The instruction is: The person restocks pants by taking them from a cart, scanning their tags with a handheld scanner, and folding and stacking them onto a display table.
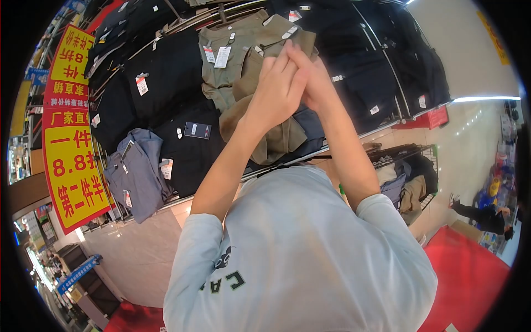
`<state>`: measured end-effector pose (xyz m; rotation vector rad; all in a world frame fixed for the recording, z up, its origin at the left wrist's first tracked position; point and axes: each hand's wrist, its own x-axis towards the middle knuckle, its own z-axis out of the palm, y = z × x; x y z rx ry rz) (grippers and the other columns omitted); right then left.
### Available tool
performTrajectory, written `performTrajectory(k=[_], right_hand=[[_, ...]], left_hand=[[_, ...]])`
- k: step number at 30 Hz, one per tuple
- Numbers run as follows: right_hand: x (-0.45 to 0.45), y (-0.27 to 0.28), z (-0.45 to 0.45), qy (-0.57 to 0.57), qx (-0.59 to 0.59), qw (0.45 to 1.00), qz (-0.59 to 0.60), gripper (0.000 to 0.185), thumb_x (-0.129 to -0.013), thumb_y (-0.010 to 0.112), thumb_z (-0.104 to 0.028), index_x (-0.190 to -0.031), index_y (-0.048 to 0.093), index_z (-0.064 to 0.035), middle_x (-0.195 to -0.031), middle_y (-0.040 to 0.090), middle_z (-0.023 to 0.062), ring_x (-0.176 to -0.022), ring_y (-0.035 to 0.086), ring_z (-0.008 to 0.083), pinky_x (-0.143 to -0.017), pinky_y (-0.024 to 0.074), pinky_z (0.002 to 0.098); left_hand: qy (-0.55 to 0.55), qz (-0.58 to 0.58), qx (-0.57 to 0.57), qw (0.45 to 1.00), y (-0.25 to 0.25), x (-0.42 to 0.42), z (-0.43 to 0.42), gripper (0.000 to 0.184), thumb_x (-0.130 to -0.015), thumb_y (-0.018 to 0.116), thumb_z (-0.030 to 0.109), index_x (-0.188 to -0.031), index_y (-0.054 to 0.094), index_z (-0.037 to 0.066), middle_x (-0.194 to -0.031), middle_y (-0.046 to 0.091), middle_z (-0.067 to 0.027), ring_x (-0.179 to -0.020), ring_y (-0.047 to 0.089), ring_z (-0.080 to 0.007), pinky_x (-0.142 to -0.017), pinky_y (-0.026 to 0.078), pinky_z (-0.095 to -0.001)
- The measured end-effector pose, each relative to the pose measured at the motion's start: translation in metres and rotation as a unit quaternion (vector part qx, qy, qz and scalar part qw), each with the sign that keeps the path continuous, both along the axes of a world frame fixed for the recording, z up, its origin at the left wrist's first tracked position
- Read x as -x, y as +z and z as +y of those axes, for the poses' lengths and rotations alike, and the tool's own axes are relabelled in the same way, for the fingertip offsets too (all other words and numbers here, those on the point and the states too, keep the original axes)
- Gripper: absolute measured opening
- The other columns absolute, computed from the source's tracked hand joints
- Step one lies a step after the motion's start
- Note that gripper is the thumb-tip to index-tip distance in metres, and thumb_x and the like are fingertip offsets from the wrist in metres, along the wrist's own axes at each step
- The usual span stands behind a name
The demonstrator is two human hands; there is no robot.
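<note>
My left hand [276, 88] and my right hand [314, 77] touch each other above the middle of the clothes rack. The fingers of both are stretched out and overlap near the tips, with no item visible between them. Behind them lies a bundle of olive-brown trousers [285, 138], partly hidden by my hands and left forearm. Lighter khaki trousers [219, 80] with white tags [222, 57] are just left of my hands. Dark folded trousers [359, 83] lie to the right.
Black trousers [166, 66] and a grey-blue pair [141, 174] are on the rack's left side, beside a yellow and red sign [74, 133]. A wire basket [430, 166] of clothes stands below at the right. A person [481, 216] is at the far right, near red flooring [464, 271].
</note>
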<state>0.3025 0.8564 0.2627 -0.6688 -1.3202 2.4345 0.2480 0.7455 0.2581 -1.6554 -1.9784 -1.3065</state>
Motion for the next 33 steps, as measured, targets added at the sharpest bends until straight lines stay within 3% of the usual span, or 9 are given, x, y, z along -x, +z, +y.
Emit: performTrajectory(k=[2,5,12,14,20,24,27,30,33], right_hand=[[-0.003,0.011,-0.010,-0.008,-0.049,0.999,0.021,0.029,-0.096,0.060,-0.023,-0.118,0.057,-0.0039,-0.103,0.064,0.0019,-0.091,0.060,0.0089,-0.080,0.0489,0.0263],[-0.005,0.035,-0.011,-0.040,-0.132,0.989,0.051,0.024,-0.096,0.059,-0.021,-0.111,0.060,-0.0030,-0.098,0.064,0.0008,-0.086,0.058,0.0075,-0.077,0.0475,0.0258],[-0.002,0.125,-0.025,-0.045,-0.240,0.956,0.164,0.021,-0.098,0.053,-0.018,-0.107,0.060,-0.0001,-0.098,0.065,0.0053,-0.086,0.060,0.0137,-0.077,0.0486,0.0299],[0.002,0.153,-0.042,-0.003,0.032,0.979,0.203,0.024,-0.098,0.055,-0.018,-0.116,0.060,-0.0029,-0.100,0.067,0.0049,-0.085,0.065,0.0150,-0.076,0.0536,0.0289],[-0.013,0.178,-0.048,0.108,0.187,0.897,0.385,0.034,-0.097,0.054,-0.026,-0.118,0.057,0.0002,-0.105,0.067,0.0123,-0.095,0.065,0.0224,-0.088,0.0520,0.0354],[-0.019,0.187,-0.001,0.115,0.090,0.883,0.447,0.033,-0.098,0.050,-0.020,-0.115,0.057,0.0068,-0.109,0.068,0.0171,-0.096,0.067,0.0268,-0.091,0.0541,0.0385],[-0.051,0.185,0.032,-0.010,0.045,0.895,0.444,0.035,-0.099,0.048,-0.020,-0.118,0.056,0.0086,-0.115,0.067,0.0196,-0.102,0.067,0.0299,-0.095,0.0534,0.0394],[-0.089,0.174,0.087,-0.251,0.034,0.883,0.395,0.029,-0.094,0.051,-0.006,-0.118,0.056,0.0085,-0.114,0.062,0.0175,-0.103,0.062,0.0287,-0.090,0.0517,0.0377],[-0.105,0.175,0.089,-0.334,0.014,0.858,0.391,0.027,-0.097,0.050,-0.016,-0.113,0.057,0.0045,-0.110,0.064,0.0134,-0.098,0.063,0.0236,-0.085,0.0526,0.0377]], left_hand=[[0.032,-0.080,0.082,0.993,0.000,-0.002,-0.019,0.049,-0.098,0.052,0.024,-0.135,0.046,-0.008,-0.141,0.043,-0.0270,-0.129,0.041,-0.0400,-0.106,0.033,-0.0439],[0.127,-0.161,-0.049,0.977,-0.031,-0.016,-0.033,0.080,-0.084,0.074,0.030,-0.144,0.034,-0.006,-0.146,0.034,-0.0243,-0.132,0.037,-0.0400,-0.109,0.033,-0.0437],[0.196,-0.274,0.047,0.940,-0.112,-0.025,-0.023,0.113,-0.063,0.090,0.031,-0.148,0.023,0.000,-0.143,0.037,-0.0251,-0.133,0.037,-0.0442,-0.108,0.034,-0.0508],[0.213,-0.230,0.047,0.948,-0.132,-0.013,-0.012,0.095,-0.067,0.088,0.033,-0.142,0.039,0.000,-0.140,0.045,-0.0235,-0.131,0.042,-0.0410,-0.106,0.037,-0.0489],[0.251,-0.311,-0.012,0.916,-0.152,0.024,0.011,0.057,-0.078,0.078,0.026,-0.124,0.060,-0.001,-0.120,0.064,-0.0212,-0.113,0.059,-0.0361,-0.098,0.044,-0.0416],[0.319,-0.357,-0.118,0.870,-0.163,0.061,0.007,0.042,-0.082,0.072,0.022,-0.116,0.064,-0.001,-0.108,0.069,-0.0197,-0.101,0.066,-0.0313,-0.091,0.048,-0.0378],[0.263,-0.302,-0.219,0.890,-0.130,0.096,-0.050,0.031,-0.087,0.059,0.012,-0.113,0.062,-0.003,-0.108,0.069,-0.0223,-0.100,0.068,-0.0319,-0.087,0.050,-0.0375],[0.454,-0.127,-0.120,0.874,-0.077,0.132,-0.126,0.017,-0.087,0.064,0.017,-0.097,0.065,0.004,-0.091,0.070,-0.0171,-0.087,0.069,-0.0303,-0.078,0.052,-0.0397],[0.542,-0.060,-0.132,0.828,-0.027,0.159,-0.196,0.017,-0.086,0.066,0.017,-0.098,0.068,0.004,-0.090,0.071,-0.0142,-0.085,0.068,-0.0306,-0.078,0.052,-0.0386]])
